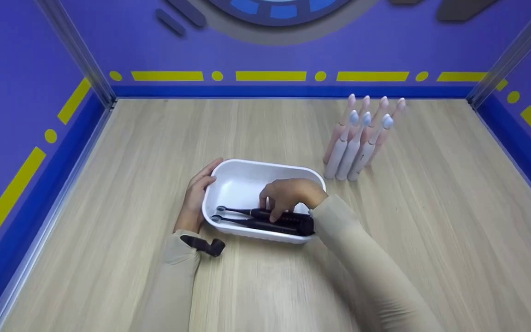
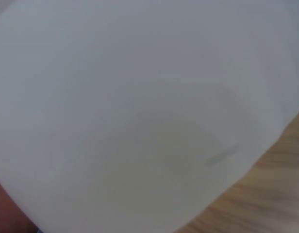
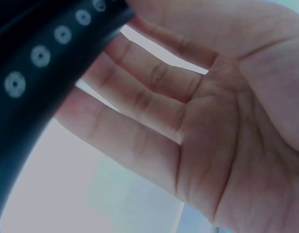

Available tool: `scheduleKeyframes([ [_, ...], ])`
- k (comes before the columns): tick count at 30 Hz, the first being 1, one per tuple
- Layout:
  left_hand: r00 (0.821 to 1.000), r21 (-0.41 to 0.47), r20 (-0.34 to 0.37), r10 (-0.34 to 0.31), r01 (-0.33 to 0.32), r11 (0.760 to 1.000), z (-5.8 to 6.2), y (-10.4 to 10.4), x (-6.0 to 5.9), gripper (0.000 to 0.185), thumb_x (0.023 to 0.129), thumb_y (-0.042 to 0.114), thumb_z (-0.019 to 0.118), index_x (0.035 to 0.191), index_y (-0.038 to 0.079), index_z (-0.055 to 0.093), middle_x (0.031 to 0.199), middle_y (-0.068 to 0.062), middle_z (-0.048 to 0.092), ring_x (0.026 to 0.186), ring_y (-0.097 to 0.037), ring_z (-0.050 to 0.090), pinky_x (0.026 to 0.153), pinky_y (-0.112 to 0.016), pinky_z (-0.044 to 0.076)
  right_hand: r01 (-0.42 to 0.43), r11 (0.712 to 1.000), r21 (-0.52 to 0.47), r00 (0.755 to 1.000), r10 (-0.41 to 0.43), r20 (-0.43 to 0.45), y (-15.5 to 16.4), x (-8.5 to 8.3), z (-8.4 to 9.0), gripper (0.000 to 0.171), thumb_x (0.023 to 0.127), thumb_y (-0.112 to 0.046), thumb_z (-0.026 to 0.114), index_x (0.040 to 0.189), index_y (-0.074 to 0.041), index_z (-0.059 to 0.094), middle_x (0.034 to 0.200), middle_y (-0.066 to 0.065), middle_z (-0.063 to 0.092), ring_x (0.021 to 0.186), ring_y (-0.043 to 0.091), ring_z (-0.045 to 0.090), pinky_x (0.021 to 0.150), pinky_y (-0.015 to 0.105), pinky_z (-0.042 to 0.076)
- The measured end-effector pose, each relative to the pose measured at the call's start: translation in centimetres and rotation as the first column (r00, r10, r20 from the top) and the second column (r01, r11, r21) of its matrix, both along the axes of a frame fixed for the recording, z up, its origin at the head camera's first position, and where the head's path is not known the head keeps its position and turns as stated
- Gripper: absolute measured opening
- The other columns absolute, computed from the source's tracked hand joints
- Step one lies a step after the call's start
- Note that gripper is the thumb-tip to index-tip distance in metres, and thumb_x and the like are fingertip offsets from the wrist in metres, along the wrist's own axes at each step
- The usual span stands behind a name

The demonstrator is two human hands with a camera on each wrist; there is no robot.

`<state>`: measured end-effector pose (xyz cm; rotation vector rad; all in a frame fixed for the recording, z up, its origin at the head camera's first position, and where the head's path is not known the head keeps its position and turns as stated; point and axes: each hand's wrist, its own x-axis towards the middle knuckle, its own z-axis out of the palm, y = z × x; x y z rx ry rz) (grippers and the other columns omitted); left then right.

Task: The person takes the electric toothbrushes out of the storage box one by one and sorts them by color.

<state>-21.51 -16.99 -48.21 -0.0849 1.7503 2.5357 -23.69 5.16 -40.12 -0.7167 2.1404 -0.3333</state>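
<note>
A white plastic basin (image 1: pixel 242 173) sits on the table in the head view. My left hand (image 1: pixel 195 196) holds its left end, with fingers along the outer wall and the thumb at the rim. Inside, along the near wall, lie two black electric toothbrushes, heads to the left. My right hand (image 1: pixel 288 191) reaches in from the right and pinches the farther black toothbrush (image 1: pixel 258 213) by its handle; the nearer toothbrush (image 1: pixel 258 224) lies beside it. In the right wrist view, fingertips meet a black handle (image 3: pixel 52 63) bearing a row of ring marks. Basin wall (image 2: pixel 140 97) fills the left wrist view.
Right of the basin, three white electric toothbrushes (image 1: pixel 337 159) stand upright in front of several pink ones (image 1: pixel 330 143). Blue-purple panels (image 1: pixel 274 60) wall in the wooden table (image 1: pixel 191 124) at the back and sides. A black strap with a camera (image 1: pixel 203 244) circles the left wrist.
</note>
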Motion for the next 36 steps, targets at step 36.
scheduleKeyframes([
  [36, 1.0, 0.002, -0.005, -0.005, 0.005, 1.0, -0.1, -0.1, 0.2, 0.052, 0.093, 0.002, 0.032, 0.145, 0.003, 0.041, 0.155, -0.007, 0.035, 0.145, -0.017, 0.028, 0.121, -0.032, 0.018, -0.069, 0.895, -0.441, 0.977, -0.029, -0.213, 4.7, -0.6, 2.9, 0.039, 0.084, -0.019, 0.072, 0.119, -0.009, 0.062, 0.1, 0.006, 0.071, 0.096, 0.018, 0.066, 0.091, 0.041, 0.052],
])
